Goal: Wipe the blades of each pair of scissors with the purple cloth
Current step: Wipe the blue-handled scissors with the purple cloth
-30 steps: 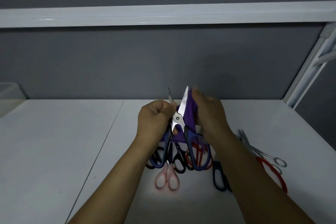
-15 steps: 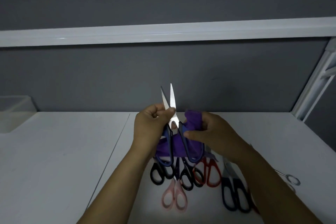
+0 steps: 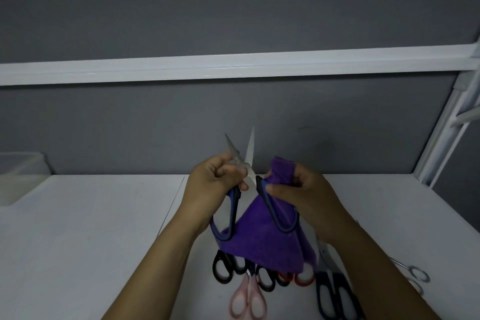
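a: where's the pair in hand?

b: the blue scissors (image 3: 233,206) are held up over the table (image 3: 91,229), tips pointing up and away, blades (image 3: 250,148) spread in a narrow v. the left hand (image 3: 207,190) is curled round them at the pivot, fingers on the base of the left blade.

a: and the cloth?

b: the cloth (image 3: 259,239) is bunched in the right hand (image 3: 304,195), which pinches it, thumb against the right handle. the rest hangs in a loose triangle behind the handles. it touches neither blade.

a: how to wipe well, then?

b: i'd wrap the cloth over one blade at its base and draw it out to the tip, pinching the flat sides and never running along the edge. then the other blade. the left fingers sit close to the steel, so i'd slide them back onto the handle first.

a: materials?

b: thin, bright, tapered steel, probably slick. moulded handles with long loops. the cloth looks soft, napped and thick enough to cushion. black pairs (image 3: 226,267) and a pink pair (image 3: 248,301) lie on the table below; i can't tell which are done.
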